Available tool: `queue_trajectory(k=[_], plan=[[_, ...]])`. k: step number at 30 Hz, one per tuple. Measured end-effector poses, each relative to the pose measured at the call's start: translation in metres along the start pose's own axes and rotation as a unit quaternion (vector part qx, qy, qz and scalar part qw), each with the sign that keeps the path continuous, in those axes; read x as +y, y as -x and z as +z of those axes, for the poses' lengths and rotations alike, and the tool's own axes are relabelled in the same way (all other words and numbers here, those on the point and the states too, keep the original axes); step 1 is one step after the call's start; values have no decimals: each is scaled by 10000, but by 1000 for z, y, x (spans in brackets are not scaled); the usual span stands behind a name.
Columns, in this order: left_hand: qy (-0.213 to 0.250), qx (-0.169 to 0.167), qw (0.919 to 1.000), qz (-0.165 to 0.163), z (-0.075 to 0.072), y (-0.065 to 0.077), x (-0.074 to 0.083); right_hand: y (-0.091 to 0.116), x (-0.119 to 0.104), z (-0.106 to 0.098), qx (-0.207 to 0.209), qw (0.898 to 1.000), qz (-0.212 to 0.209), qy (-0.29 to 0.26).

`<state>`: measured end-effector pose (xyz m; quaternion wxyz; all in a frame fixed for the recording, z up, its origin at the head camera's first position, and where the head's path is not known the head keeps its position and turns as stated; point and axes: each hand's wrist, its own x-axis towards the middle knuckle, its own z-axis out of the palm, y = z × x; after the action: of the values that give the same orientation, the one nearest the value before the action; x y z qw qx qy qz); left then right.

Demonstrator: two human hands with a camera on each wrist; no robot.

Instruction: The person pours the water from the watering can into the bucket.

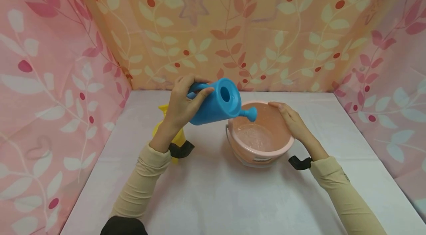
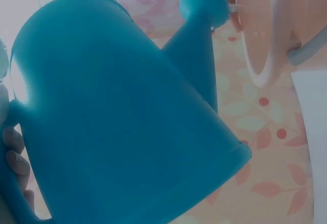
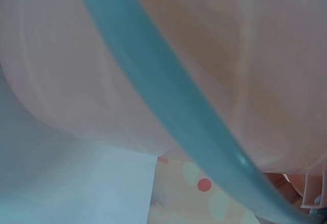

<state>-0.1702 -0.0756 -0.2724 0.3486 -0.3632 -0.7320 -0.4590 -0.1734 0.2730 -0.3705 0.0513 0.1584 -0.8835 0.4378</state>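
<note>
My left hand (image 1: 184, 101) grips the handle of a blue watering can (image 1: 209, 107), which is tipped toward the right. Its round sprinkler head (image 1: 252, 114) hangs over the near left part of a pink bucket (image 1: 259, 157). Clear water (image 1: 254, 137) glints at the bucket's bottom, and drops show by the sprinkler head (image 2: 204, 6) in the left wrist view. On the bucket's far right rim, my right hand (image 1: 293, 122) holds on, with the thumb over the edge. A grey-blue bail handle (image 3: 173, 101) crosses the bucket's side in the right wrist view.
Behind my left wrist stands a yellow object (image 1: 179, 138), mostly hidden by the arm. A white-covered table (image 1: 219, 198) carries everything. Flower-printed cloth (image 1: 213, 31) closes off the back and both sides.
</note>
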Motion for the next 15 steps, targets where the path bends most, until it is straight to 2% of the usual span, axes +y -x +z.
queue_trajectory(k=[4,15], plan=[[-121,-22,9999,43,0,-1,1,-2,9,1,8,10000,-31,51],[-343,-133,9993,57,-1,-4,2,-5,11,-2,-197,9987,-82,467]])
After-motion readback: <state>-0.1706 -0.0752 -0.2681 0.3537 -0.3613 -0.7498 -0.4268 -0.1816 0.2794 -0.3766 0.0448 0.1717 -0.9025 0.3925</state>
